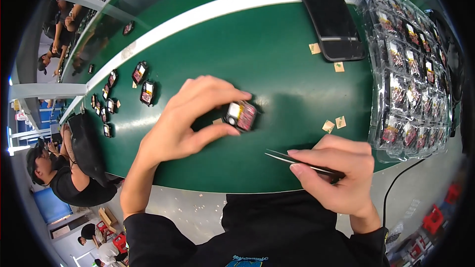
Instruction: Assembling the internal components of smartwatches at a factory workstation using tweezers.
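- A green bench (213, 39) spreads under everything, its near edge running in front of the wearer's body.
- At the left, beyond the bench's end, sits a person in black clothing and a dark cap (35, 163).
- A white rail (198, 10) curves across the far part of the bench.
- On the right, clear plastic trays (377, 144) hold rows of small dark-framed devices.
- A flat black slab (331, 20) with rounded corners lies just left of the trays, its far end overlapping the rail.
- The left hand (190, 113) is partly curled, thumb and forefinger pinching a device by opposite edges.
- The right hand (341, 168) is closed around tweezers, low on the right near the bench's edge.
- The tweezers (319, 169) point left, their tips slightly parted, near the held device but apart from it.
- The held device (241, 116) is over the middle of the bench, showing white, yellow and reddish parts inside a black frame; whether it touches the bench cannot be told.
- Similar loose devices (148, 93) lie scattered at the left, several bunched together.
- Small tan squares (328, 126) dot the bench: two above the right hand, two by the slab's near end, others farther left.
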`<action>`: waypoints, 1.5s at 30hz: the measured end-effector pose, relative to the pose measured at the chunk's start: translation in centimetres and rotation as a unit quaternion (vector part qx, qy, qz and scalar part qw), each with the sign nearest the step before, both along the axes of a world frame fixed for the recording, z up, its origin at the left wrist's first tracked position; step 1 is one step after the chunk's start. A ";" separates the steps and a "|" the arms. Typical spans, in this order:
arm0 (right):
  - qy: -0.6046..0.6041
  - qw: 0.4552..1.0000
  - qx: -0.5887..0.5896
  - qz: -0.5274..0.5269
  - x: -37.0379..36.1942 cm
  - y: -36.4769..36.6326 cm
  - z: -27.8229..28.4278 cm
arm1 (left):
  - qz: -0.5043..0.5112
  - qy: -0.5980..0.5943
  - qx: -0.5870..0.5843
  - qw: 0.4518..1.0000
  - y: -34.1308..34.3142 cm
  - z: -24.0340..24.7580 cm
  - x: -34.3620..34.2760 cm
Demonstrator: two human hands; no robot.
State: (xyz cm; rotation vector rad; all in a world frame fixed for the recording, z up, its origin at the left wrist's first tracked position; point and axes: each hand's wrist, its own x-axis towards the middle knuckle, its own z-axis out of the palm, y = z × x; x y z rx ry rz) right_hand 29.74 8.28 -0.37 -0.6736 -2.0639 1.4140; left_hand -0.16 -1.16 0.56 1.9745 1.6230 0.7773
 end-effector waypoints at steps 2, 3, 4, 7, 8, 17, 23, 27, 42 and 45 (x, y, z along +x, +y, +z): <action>0.028 0.999 0.003 0.020 -0.6 0.7 0.0 | -0.045 0.022 -0.004 0.999 -0.1 0.2 1.0; 0.046 0.999 0.017 0.014 -1.0 0.9 -0.2 | -0.052 0.044 0.011 0.998 0.0 -0.1 1.3; 0.040 0.999 0.012 0.014 -1.4 1.1 -0.3 | -0.052 0.038 0.007 0.998 0.0 -0.2 1.2; 0.026 0.998 0.055 -0.021 -2.5 1.1 -0.9 | -0.057 0.049 0.034 0.997 0.2 -0.7 1.0; 0.022 0.998 0.051 -0.021 -2.7 1.0 -0.8 | -0.057 0.045 0.030 0.997 0.2 -0.9 1.0; 0.005 0.993 0.113 -0.015 -3.4 1.1 -2.0 | -0.069 0.056 0.021 0.996 0.6 -1.0 0.7; -0.015 0.991 0.131 -0.020 -3.1 1.1 -1.3 | -0.047 0.044 0.006 0.998 0.6 -0.8 0.9; 0.009 0.978 0.204 -0.033 -3.0 0.8 -1.8 | -0.072 0.064 0.038 0.995 0.5 -0.8 0.7; 0.012 0.986 0.168 -0.003 -3.1 0.7 -1.8 | -0.102 0.019 -0.016 0.994 1.0 -0.8 -0.6; 0.005 0.989 0.145 0.002 -3.0 1.0 -1.6 | -0.109 0.018 -0.025 0.994 1.1 -0.6 -0.7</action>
